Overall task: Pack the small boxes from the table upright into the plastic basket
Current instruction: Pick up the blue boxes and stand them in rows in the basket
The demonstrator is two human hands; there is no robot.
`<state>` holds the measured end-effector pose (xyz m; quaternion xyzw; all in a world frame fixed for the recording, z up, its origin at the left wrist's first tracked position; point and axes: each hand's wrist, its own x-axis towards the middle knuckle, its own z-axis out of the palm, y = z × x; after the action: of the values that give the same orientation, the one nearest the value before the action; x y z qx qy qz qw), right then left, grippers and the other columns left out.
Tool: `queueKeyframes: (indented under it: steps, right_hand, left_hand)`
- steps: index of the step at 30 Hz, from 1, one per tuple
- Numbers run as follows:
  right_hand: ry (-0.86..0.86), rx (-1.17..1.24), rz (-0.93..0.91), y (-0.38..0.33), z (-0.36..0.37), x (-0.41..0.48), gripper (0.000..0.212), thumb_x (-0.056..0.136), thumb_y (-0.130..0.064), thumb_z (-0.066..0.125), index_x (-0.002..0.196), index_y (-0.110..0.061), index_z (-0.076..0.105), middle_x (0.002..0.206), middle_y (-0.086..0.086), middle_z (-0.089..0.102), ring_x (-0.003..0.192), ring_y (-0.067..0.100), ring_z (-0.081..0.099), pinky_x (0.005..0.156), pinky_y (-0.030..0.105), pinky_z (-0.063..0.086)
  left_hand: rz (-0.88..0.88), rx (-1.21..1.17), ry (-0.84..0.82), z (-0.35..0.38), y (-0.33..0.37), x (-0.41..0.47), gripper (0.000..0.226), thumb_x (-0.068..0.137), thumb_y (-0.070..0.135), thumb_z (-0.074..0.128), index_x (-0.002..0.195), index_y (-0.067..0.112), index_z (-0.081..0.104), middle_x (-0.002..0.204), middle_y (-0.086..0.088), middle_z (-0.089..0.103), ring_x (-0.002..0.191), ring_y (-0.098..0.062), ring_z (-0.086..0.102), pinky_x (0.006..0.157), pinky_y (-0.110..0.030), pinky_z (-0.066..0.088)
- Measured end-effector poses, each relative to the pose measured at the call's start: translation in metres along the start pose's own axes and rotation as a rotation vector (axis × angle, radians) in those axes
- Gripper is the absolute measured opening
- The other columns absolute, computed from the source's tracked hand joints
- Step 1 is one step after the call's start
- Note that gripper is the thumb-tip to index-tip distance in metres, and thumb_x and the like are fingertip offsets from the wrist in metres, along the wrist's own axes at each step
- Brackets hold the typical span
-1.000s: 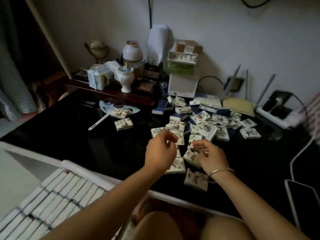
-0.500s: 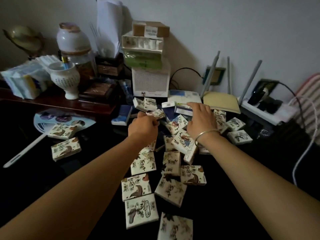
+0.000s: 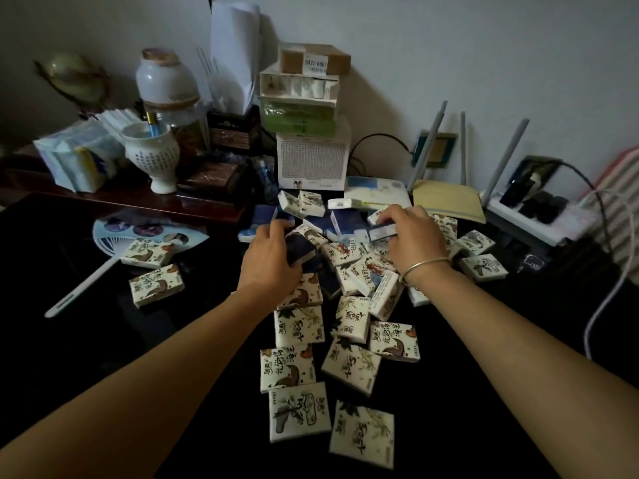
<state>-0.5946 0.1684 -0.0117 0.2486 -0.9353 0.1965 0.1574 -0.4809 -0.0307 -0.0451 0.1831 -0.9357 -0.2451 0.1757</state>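
table [image 3: 103,340]: glossy black | boxes [image 3: 299,411]: printed paper | bracelet [image 3: 423,266]: shiny metal

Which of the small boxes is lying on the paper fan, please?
The patterned box farthest left, overlapping the lower edge of the fan. The neighbouring box nearer you lies on the dark table; the rest are heaped farther right.

You've pushed both hands farther into the pile of small boxes [image 3: 349,267] on the counter [image 3: 103,340] — your left hand [image 3: 273,261] now grips a dark blue box [image 3: 301,248], your right hand [image 3: 413,240] a second blue box [image 3: 382,232].
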Motion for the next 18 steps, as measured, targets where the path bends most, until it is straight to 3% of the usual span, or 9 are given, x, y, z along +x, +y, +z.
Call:
queueKeyframes:
  steps: [4,8,10,12,15,16,18]
  right_hand:
    - [0.039,0.222,-0.075,-0.028,-0.027,-0.035,0.043,0.079,0.008,0.055,0.104,-0.025,0.065,0.118,0.001,0.060,0.117,0.022,0.053,0.100,0.037,0.044]
    - [0.015,0.544,-0.131,-0.065,-0.047,-0.088,0.048,0.080,0.011,0.055,0.101,-0.031,0.062,0.119,-0.016,0.063,0.092,0.010,0.068,0.079,0.038,0.057]
    - [-0.093,0.731,-0.059,-0.081,-0.054,-0.116,0.049,0.084,0.012,0.054,0.102,-0.033,0.063,0.118,-0.011,0.063,0.080,0.011,0.071,0.067,0.037,0.060]
    - [-0.169,0.831,-0.055,-0.097,-0.056,-0.142,0.049,0.086,0.014,0.049,0.100,-0.030,0.065,0.115,0.000,0.063,0.074,0.011,0.071,0.064,0.033,0.060]
    - [-0.171,0.802,-0.166,-0.127,-0.060,-0.174,0.051,0.078,0.019,0.042,0.098,-0.021,0.067,0.110,0.001,0.062,0.093,-0.005,0.062,0.081,0.014,0.050]
    - [-0.192,0.810,-0.171,-0.134,-0.059,-0.180,0.049,0.079,0.015,0.041,0.101,-0.021,0.066,0.107,0.002,0.063,0.088,-0.007,0.060,0.077,0.010,0.046]
    - [-0.257,0.895,-0.124,-0.151,-0.059,-0.195,0.041,0.083,-0.002,0.038,0.108,-0.024,0.062,0.101,0.000,0.066,0.076,0.002,0.061,0.064,0.015,0.045]
  left_hand:
    - [0.061,-0.096,0.112,-0.033,0.008,-0.038,0.058,0.082,0.024,0.073,0.133,0.018,0.046,0.117,-0.008,0.064,0.104,-0.026,0.060,0.081,-0.039,0.052]
    - [-0.039,-0.326,0.191,-0.068,0.009,-0.094,0.057,0.076,0.037,0.079,0.123,0.023,0.049,0.113,0.005,0.064,0.100,-0.010,0.062,0.081,-0.029,0.054]
    - [-0.069,-0.400,0.208,-0.084,0.007,-0.124,0.063,0.073,0.037,0.083,0.122,0.026,0.045,0.114,0.008,0.059,0.097,-0.002,0.058,0.077,-0.018,0.050]
    - [-0.079,-0.425,0.220,-0.102,0.003,-0.153,0.067,0.069,0.037,0.085,0.121,0.029,0.043,0.112,0.008,0.054,0.096,-0.003,0.058,0.077,-0.019,0.049]
    - [-0.136,-0.412,0.224,-0.133,-0.015,-0.199,0.064,0.063,0.046,0.084,0.114,0.034,0.047,0.106,0.006,0.051,0.093,-0.007,0.057,0.076,-0.023,0.050]
    - [-0.170,-0.415,0.230,-0.139,-0.020,-0.211,0.061,0.061,0.053,0.081,0.110,0.034,0.051,0.104,0.005,0.051,0.092,-0.009,0.058,0.075,-0.026,0.051]
    - [-0.285,-0.526,0.226,-0.152,-0.031,-0.239,0.054,0.059,0.059,0.077,0.102,0.031,0.059,0.101,0.002,0.057,0.086,-0.014,0.060,0.069,-0.031,0.054]
